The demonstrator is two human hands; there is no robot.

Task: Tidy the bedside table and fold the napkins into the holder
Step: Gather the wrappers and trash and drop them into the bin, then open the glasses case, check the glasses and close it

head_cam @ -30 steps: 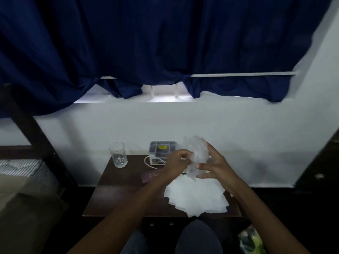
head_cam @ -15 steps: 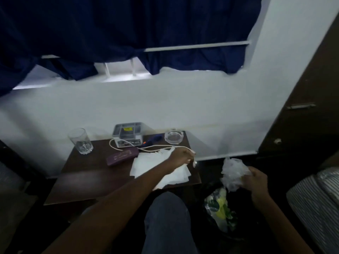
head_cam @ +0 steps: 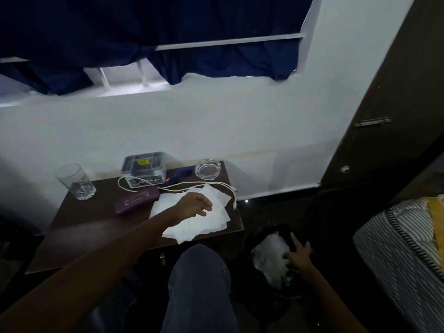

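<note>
Just released: right hand point(head_cam: 298, 254) is spreading its fingers open, wrapper point(head_cam: 271, 251) now lying in bin point(head_cam: 258, 234), four o'clock off the surface point(head_cam: 96, 219). The left hand point(head_cam: 194, 204) is resting loose-fingered on napkins point(head_cam: 209, 225). Folding likely next.

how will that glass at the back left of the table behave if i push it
The glass is tall and seems empty, so a push up high would probably tip it. It stands near the table edge and looks breakable.

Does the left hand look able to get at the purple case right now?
Probably yes: the left hand is over the napkins, and the purple case lies just beside them, nothing standing between.
</note>
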